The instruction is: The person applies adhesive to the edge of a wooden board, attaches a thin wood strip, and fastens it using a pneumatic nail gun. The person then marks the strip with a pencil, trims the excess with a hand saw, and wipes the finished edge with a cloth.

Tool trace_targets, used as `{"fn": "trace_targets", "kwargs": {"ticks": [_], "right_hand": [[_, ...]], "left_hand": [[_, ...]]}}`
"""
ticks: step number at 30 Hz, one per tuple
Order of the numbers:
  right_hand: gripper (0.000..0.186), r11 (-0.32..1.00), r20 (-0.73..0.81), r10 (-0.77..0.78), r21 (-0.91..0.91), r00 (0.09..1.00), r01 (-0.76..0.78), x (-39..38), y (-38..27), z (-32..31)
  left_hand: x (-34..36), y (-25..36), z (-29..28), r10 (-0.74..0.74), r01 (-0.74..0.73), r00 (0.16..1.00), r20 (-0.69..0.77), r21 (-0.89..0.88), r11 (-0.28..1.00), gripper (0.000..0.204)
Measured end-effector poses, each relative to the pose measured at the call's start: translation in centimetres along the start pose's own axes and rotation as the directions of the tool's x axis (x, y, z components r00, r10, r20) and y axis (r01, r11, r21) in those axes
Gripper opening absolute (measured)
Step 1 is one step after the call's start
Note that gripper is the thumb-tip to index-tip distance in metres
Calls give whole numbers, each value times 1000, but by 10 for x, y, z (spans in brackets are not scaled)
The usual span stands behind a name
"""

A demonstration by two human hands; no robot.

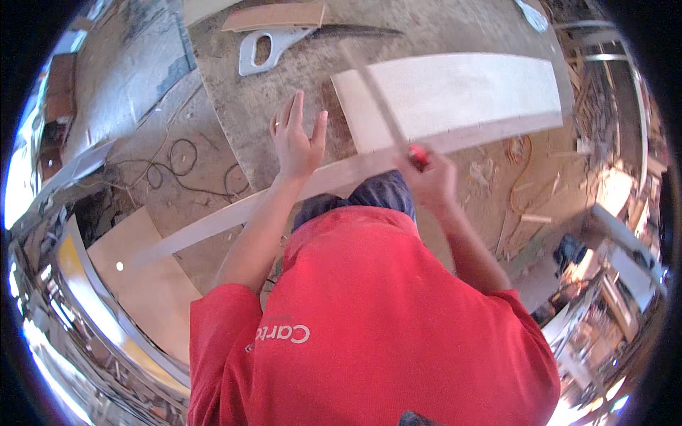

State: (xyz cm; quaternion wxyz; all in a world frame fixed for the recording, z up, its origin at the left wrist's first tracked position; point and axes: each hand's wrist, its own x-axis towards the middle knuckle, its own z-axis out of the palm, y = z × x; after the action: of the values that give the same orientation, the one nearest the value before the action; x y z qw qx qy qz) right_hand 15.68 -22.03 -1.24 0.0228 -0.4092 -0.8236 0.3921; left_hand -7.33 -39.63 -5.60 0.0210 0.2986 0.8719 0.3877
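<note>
In the head view, my left hand (298, 138) is open, fingers spread, above the grey worktop (252, 121) and a long pale strip (220, 217). My right hand (433, 174) grips a red tool (419, 156) with a long, thin, straight blade or bar reaching up-left, blurred. It crosses a white board (462, 89) lying on the worktop behind the long strip. A handsaw (273, 50) with a pale handle lies at the back, beside a short brown wood piece (277, 15). Whether my left hand touches anything is hard to tell.
A tan sheet (142, 284) and a curved yellow-silver piece (85, 277) lie at left. Cords (177, 163) coil on the floor left of the worktop, an orange cord (526, 163) at right. Wood offcuts (604, 298) and clutter crowd the lower right.
</note>
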Motion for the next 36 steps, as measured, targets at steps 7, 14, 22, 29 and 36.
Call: {"fn": "trace_targets", "kwargs": {"ticks": [7,14,22,29,36], "right_hand": [[33,980,-130,-187,-99,974,175,-84,-16,81],[32,987,-258,-157,-13,953,159,-89,-15,99],[34,991,-167,-87,87,982,103,-88,-16,89],[30,991,-131,-86,94,988,98,-86,-18,82],[38,995,-93,-89,32,992,92,-82,-1,96]], "left_hand": [[-36,-8,4,204,-235,933,296,73,969,100],[-35,-1,-2,280,-374,858,430,152,915,110],[-34,-7,4,279,-374,851,445,139,917,118],[-34,-4,2,278,-358,850,447,104,928,118],[-32,-9,5,300,-386,828,473,93,918,111]]}}
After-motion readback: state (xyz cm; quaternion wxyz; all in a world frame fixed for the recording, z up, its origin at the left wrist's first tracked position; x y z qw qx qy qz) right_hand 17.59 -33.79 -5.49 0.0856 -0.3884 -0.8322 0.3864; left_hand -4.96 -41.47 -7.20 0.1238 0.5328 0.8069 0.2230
